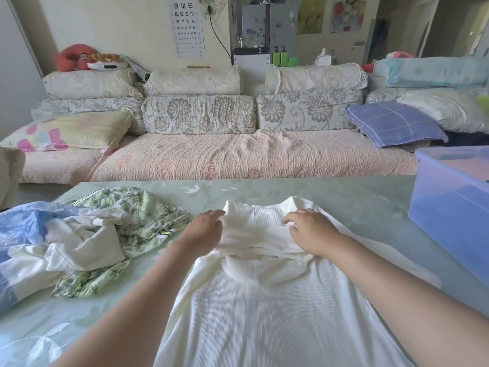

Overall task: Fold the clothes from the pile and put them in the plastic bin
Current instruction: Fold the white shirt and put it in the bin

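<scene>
Head view. Sofa: one, floral covers, beyond table. Table: one, pale green floral cloth. White ribbed top: one, flat at table centre, far part folded back toward person. Pile: left on table, three fabrics visible: blue, white, green leaf print. Plastic bin: one, blue, translucent, right on table, contents unclear. Blue checked pillow: one. Yellow-pink pillow: one. Eye chart on wall: rows of E symbols, only legible writing. Left hand, right hand: fingers curled, each pinching top's folded fabric.
</scene>
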`<state>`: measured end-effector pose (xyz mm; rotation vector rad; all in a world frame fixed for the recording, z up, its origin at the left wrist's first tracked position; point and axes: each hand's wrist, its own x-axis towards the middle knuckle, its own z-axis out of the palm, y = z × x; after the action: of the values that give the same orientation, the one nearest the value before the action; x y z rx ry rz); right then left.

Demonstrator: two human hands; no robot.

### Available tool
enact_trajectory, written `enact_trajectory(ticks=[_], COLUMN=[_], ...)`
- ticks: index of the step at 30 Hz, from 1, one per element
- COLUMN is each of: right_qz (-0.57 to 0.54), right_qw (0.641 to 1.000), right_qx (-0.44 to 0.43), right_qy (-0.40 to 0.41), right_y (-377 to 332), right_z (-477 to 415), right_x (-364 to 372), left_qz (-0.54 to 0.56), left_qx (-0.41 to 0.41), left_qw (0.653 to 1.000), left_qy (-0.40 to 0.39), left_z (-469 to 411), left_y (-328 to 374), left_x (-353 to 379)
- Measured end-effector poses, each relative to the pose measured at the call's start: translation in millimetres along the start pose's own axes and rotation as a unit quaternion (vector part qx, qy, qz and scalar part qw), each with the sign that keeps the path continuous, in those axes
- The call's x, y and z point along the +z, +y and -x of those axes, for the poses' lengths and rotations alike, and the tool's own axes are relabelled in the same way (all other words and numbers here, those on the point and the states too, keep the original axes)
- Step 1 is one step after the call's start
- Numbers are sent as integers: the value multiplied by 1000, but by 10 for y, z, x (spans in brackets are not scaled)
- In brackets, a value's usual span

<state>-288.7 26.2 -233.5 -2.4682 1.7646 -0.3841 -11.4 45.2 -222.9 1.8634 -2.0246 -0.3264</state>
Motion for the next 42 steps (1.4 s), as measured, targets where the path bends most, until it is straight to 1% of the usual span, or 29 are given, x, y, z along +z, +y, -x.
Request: enact_trajectory(ticks=[2,3,5,6,8,10,12,13,14,15,16,17,18,19,20,21,23,26,28,31,33,35,36,39,42], right_qz=[50,74,109,117,129,151,142,111,75,49,49,67,91,97,82,50,-16,-53,-63,-51,-14,40,65,107,109], right_qw=[998,996,993,993,991,988,989,992,993,994,995,995,989,982,979,982,993,998,995,990,983,967,959,948,942], right_qx=[11,13,7,6,18,29,2,-27,-50,-66,-74,-73,-64,-48,-30,-18,-11,8,55,130,178,231,250,271,277], right_qy=[-45,-55,-43,-31,10,33,44,60,74,75,44,-18,-94,-156,-184,-181,-120,18,48,18,-34,-97,-116,-128,-154], right_y=[30,47,83,92,103,119,109,89,67,45,18,0,0,18,48,94,188,369,544,842,989,1066,1079,1112,1171], right_z=[-43,-64,-116,-140,-187,-195,-174,-155,-126,-93,-44,25,109,197,273,335,398,472,565,724,816,900,936,1012,1041], right_x=[58,89,135,132,104,94,101,93,82,72,58,59,67,76,68,44,-63,-291,-409,-492,-517,-538,-555,-602,-617], left_qz=[-44,-58,-64,-72,-125,-191,-195,-173,-142,-117,-115,-135,-159,-173,-178,-180,-179,-144,-100,-64,-61,-67,-72,-113,-140], left_qx=[11,7,-19,-28,-46,-43,21,60,82,83,70,57,47,36,23,13,25,94,129,179,194,198,196,196,208], left_qw=[996,992,985,983,979,976,980,983,986,987,984,975,966,962,961,963,970,981,984,976,969,965,963,953,948], left_qy=[-76,-113,-160,-166,-151,-92,-13,-2,-22,-67,-121,-167,-196,-209,-209,-202,-163,-88,-75,-111,-139,-157,-168,-202,-198], left_z=[-41,-46,-61,-72,-136,-218,-249,-241,-213,-174,-123,-82,-58,-48,-51,-49,-50,-34,-4,93,158,199,215,258,286], left_y=[-56,-84,-132,-133,-91,6,154,235,309,367,411,433,446,470,508,577,771,1153,1395,1681,1809,1888,1913,1957,1982], left_x=[136,199,294,319,310,267,255,276,307,356,415,470,504,503,473,421,326,294,356,524,650,782,845,1011,1093])
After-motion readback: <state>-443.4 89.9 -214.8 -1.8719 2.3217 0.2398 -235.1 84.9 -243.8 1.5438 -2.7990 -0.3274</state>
